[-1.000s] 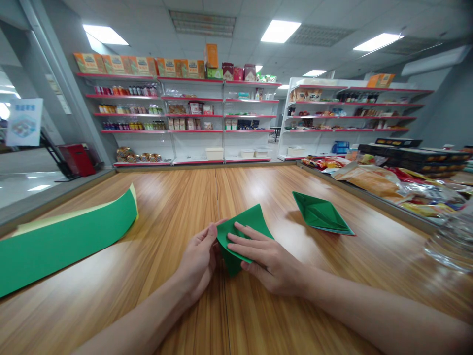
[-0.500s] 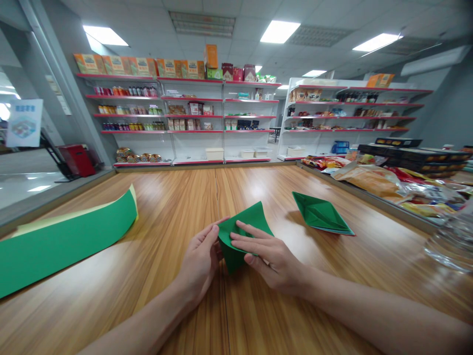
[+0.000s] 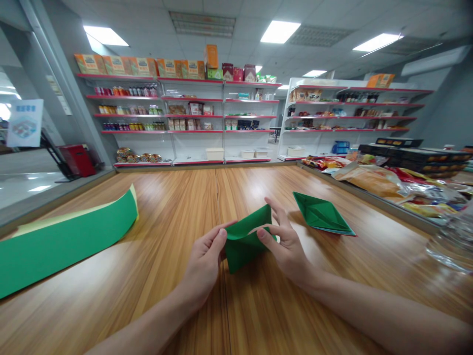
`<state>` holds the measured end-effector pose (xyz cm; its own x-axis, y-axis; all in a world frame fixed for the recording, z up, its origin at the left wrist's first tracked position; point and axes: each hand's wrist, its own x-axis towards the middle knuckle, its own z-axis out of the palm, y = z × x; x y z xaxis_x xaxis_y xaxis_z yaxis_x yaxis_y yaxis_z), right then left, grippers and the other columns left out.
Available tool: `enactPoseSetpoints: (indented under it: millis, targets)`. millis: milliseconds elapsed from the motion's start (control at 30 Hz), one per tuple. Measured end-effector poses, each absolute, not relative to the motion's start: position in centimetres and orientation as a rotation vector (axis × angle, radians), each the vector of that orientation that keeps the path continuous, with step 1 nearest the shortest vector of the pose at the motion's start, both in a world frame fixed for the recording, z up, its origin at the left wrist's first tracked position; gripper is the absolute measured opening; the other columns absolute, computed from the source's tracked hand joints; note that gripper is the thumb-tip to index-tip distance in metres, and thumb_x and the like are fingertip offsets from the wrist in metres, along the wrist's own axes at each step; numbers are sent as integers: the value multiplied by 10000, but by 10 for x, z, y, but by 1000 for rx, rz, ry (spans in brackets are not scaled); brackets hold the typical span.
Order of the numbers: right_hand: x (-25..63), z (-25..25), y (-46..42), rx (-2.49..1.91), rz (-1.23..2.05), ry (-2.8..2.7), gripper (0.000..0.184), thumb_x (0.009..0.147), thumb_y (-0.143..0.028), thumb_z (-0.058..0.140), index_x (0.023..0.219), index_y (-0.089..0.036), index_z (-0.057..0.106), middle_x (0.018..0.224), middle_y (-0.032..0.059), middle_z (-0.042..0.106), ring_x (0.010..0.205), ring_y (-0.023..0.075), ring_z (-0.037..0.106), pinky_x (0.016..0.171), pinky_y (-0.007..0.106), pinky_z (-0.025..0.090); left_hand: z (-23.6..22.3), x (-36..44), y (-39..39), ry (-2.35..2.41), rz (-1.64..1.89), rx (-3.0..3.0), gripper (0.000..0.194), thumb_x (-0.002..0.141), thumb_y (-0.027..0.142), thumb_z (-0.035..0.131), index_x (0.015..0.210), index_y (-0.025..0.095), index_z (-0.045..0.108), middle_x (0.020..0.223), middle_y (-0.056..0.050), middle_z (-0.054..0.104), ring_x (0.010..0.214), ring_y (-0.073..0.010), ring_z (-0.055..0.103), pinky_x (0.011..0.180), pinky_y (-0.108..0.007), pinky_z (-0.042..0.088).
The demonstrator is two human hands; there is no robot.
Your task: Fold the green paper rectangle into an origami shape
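Observation:
A folded sheet of green paper [image 3: 246, 246] is held up between my two hands over the wooden table. My left hand [image 3: 207, 256] pinches its left edge, thumb on the near side. At the right edge, my right hand [image 3: 290, 241] grips the paper between thumb and fingers, its index finger reaching up behind the top right corner. The paper's top edge is bowed, with a gap between the layers. Just to the right lies a folded green paper piece [image 3: 323, 213], boat-like in outline. Its underside shows thin edges of other colours.
At the left a long green paper strip [image 3: 74, 246] with a yellowish back curls upward at one end. A clear plastic container [image 3: 453, 246] stands at the right. Snack packets [image 3: 388, 182] and black boxes [image 3: 417, 155] lie beyond the table's right edge [image 3: 369, 195].
My right hand has gone from lying flat on the paper to gripping its right edge. The paper has tilted more upright and its layers have parted. Both hands have shifted slightly right.

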<state>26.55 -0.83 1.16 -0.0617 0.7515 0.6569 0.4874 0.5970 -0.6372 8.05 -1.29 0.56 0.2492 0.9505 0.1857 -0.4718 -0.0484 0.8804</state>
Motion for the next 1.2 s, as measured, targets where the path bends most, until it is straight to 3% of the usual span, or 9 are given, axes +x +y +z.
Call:
enactPoseSetpoints:
  millis: [200,400,533,733,1200]
  targets:
    - [265,13,-2,-1025,430,-1615,241,873,-414,565,846,-263,750,1248,70,532,1226,263,414,1077,443,240,5,82,-12,567,1259,1103,339,914,332,545,1209,182,619,1115,-97,681,1022,-236,619,879,-351,490]
    - [266,13,3,-988,484,-1569,346,854,-455,575,647,-202,690,993,78,551,1012,243,496,882,381,390,12,83,-18,614,1273,1205,311,899,330,565,1175,212,647,1124,-67,682,1041,-222,615,931,-335,470]
    - [265,11,-1,-1012,427,-1553,359,871,-433,557,616,-196,645,844,50,480,827,198,485,751,345,407,18,84,-23,686,1289,1279,315,813,323,671,1104,203,687,1011,-58,722,942,-233,657,834,-318,526]
    - [264,9,-4,-1006,382,-1591,360,876,-382,568,574,-186,580,892,48,463,847,193,482,762,341,400,20,86,-26,781,1348,1285,283,832,337,640,1069,198,707,963,-49,733,917,-236,664,793,-309,544]
    - [263,9,-5,-1037,321,-1597,330,883,-371,565,613,-194,636,857,39,445,815,189,475,746,342,389,20,84,-25,810,1375,1301,260,824,327,654,1047,212,723,972,-54,733,933,-231,657,840,-298,515]
